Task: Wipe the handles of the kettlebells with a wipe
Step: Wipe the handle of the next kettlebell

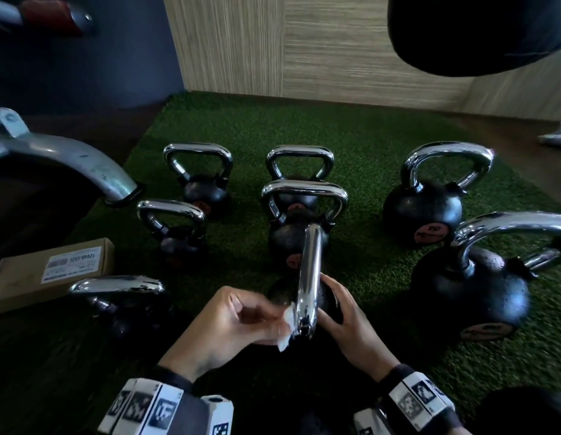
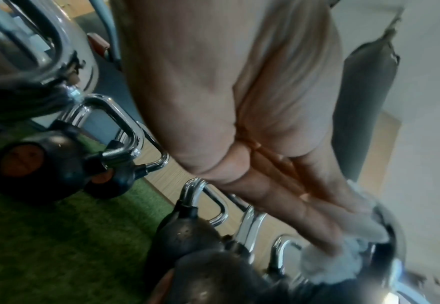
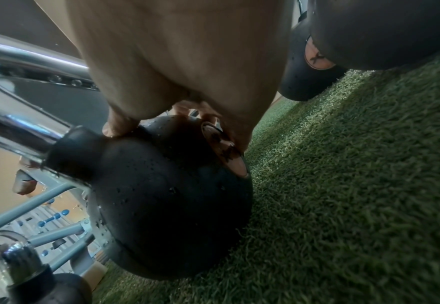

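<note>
Several black kettlebells with chrome handles stand on green turf [image 1: 360, 146]. The nearest kettlebell [image 1: 327, 301] is tipped toward me, its handle [image 1: 310, 277] seen end-on. My left hand [image 1: 272, 320] pinches a white wipe [image 1: 288, 324] and presses it against the near end of that handle. The left wrist view shows my fingers [image 2: 325, 232] on the crumpled wipe [image 2: 328, 263] at the chrome. My right hand [image 1: 337, 306] grips the ball from the right. In the right wrist view its fingertips [image 3: 117, 125] curl over the wet ball [image 3: 167, 195].
Other kettlebells stand at the back left [image 1: 203, 189], left [image 1: 175, 233], near left [image 1: 122, 304], centre [image 1: 296, 237] and right [image 1: 423, 211], [image 1: 470, 293]. A cardboard box [image 1: 50, 271] and a grey machine leg [image 1: 81, 161] are at left; a punching bag [image 1: 480, 32] hangs overhead.
</note>
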A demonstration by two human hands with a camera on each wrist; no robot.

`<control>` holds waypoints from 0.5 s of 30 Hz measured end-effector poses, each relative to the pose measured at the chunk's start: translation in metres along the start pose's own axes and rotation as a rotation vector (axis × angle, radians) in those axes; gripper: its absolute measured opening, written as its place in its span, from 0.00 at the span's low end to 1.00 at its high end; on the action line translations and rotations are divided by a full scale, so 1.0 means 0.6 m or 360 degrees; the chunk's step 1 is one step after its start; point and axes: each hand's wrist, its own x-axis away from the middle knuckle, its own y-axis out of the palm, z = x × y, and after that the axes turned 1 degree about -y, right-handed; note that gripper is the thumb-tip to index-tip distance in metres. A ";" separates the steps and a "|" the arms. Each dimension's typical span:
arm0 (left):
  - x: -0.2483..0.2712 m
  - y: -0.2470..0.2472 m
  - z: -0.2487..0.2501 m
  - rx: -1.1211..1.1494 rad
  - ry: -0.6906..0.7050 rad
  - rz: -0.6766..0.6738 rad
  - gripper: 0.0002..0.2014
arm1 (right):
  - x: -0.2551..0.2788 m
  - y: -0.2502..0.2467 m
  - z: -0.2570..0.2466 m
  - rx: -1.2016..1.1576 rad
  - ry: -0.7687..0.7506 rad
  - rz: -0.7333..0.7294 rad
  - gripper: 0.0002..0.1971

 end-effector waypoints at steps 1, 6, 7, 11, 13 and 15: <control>0.004 -0.001 -0.003 -0.0072 0.0006 -0.0037 0.07 | 0.000 0.001 0.000 -0.0003 -0.0007 0.0007 0.52; 0.011 0.001 -0.009 -0.0286 0.0117 -0.0001 0.09 | 0.000 0.001 0.000 0.0017 -0.0011 0.0010 0.51; 0.012 0.004 -0.011 -0.0319 0.0115 -0.0007 0.10 | 0.000 0.001 0.000 0.0018 -0.0013 0.0010 0.50; 0.012 0.017 -0.018 -0.0496 0.0127 0.0062 0.11 | 0.002 0.001 0.005 0.0011 0.0015 0.0015 0.47; 0.014 0.021 -0.017 -0.0508 0.0142 0.0093 0.09 | 0.001 -0.002 0.003 0.0082 0.0021 0.0011 0.46; 0.016 0.019 -0.010 -0.0571 0.0164 0.0124 0.07 | -0.001 -0.012 -0.016 0.0280 0.0042 0.0032 0.34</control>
